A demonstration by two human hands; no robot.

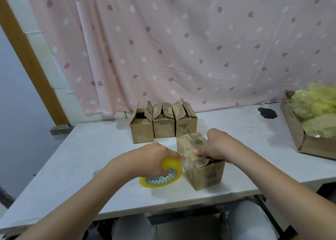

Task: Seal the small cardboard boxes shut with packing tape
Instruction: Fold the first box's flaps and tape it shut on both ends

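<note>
Our left grip (160,159) curls round the yellow packing-tape roll (161,174); just right, our right grip (216,147) pinches the small brown cardboard box's (203,167) flaps.

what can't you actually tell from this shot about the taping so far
- Head view: whether tape already spans the near box: the right hand covers its top flaps.
- Head view: the strip's free end: the left hand gripping the yellow tape roll hides it.
- Head view: contents of the three back boxes: raised flaps block them.
- Head view: the tray of yellow film: cut off by the right edge.

tape roll (161,176) yellow, teal-triangle core | boxes (163,125) brown | curtain (181,49) pink, leaf-print
</note>
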